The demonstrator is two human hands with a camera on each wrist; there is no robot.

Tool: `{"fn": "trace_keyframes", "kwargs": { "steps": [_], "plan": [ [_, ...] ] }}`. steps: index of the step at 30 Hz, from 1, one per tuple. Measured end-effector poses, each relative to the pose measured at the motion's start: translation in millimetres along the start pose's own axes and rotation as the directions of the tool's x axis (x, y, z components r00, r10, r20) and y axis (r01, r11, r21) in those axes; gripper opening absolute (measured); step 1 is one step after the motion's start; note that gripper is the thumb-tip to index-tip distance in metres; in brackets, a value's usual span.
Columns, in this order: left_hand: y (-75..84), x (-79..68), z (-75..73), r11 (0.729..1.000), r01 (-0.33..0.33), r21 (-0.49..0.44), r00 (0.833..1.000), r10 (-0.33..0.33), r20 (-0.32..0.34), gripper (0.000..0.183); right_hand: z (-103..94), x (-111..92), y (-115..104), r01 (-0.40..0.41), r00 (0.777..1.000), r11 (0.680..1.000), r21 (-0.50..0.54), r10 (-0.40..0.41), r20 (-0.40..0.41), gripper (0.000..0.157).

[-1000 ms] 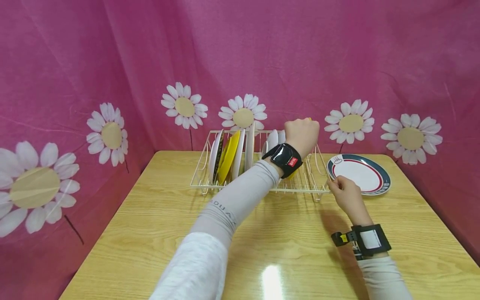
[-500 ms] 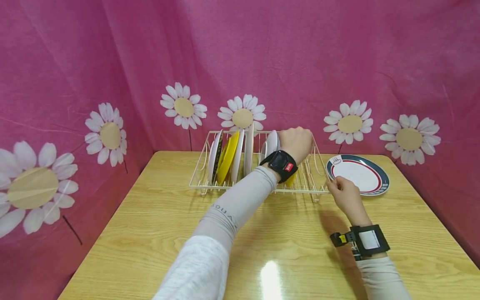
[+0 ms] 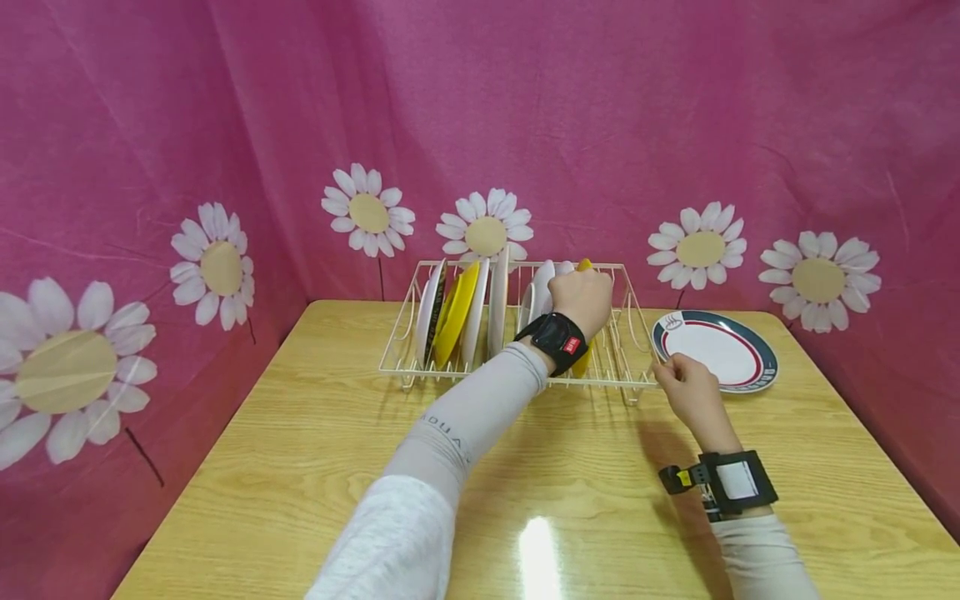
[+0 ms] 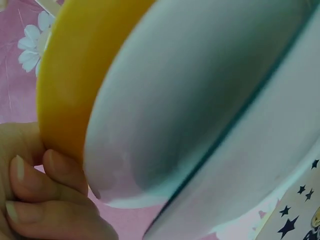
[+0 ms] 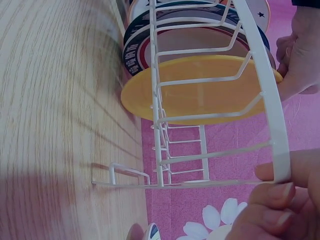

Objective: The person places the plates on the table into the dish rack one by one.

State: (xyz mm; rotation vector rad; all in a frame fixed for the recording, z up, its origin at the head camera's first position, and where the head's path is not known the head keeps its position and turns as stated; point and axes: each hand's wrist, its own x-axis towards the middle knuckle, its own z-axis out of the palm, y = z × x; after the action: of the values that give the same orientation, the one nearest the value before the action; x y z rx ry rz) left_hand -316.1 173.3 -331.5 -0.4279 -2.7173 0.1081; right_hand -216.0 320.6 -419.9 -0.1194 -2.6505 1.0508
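Observation:
My left hand [image 3: 582,300] pinches the rim of a yellow plate [image 4: 72,95] standing on edge in the right half of a white wire dish rack [image 5: 266,112]. Right beside that plate, in the left wrist view, stands a white plate [image 4: 145,130]; a dark-rimmed one comes after it. With thumb and fingers my right hand [image 3: 690,396] grips the front right corner of the rack. The right wrist view shows this grip on the wire, and the yellow plate [image 5: 200,90] upright between the dividers.
Toward the rack's left end stand several plates on edge, among them another yellow plate [image 3: 457,315]. An oval white plate [image 3: 716,350] with a dark rim lies flat on the wooden table [image 3: 585,500], right of the rack. A pink curtain [image 3: 600,125] hangs close behind.
My left hand has moved left and down with the yellow plate, from near the rack's right end to beside the white plates. The right hand keeps its grip on the rack corner.

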Motion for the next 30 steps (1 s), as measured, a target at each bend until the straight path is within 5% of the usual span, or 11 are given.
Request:
{"fn": "trace_keyframes", "kwargs": {
  "steps": [6,25,30],
  "plan": [
    [-2.8,-1.9,5.9,1.000,-0.006,-0.015,1.000,0.006,-0.022,0.023,0.7,-1,-1,0.002,1.000,1.000,-0.002,-0.002,-0.005,0.028],
    [-11.4,-7.6,-3.6,0.998,0.010,-0.064,0.998,-0.006,0.060,0.022,1.9,0,-1,0.013,1.000,1.000,0.002,-0.013,-0.014,0.030],
    [-16.7,-10.3,-4.4,0.998,-0.002,-0.065,1.000,0.004,0.030,0.021,1.3,0,-2,0.006,1.000,1.000,0.001,-0.006,-0.011,0.029]
  ]
}}
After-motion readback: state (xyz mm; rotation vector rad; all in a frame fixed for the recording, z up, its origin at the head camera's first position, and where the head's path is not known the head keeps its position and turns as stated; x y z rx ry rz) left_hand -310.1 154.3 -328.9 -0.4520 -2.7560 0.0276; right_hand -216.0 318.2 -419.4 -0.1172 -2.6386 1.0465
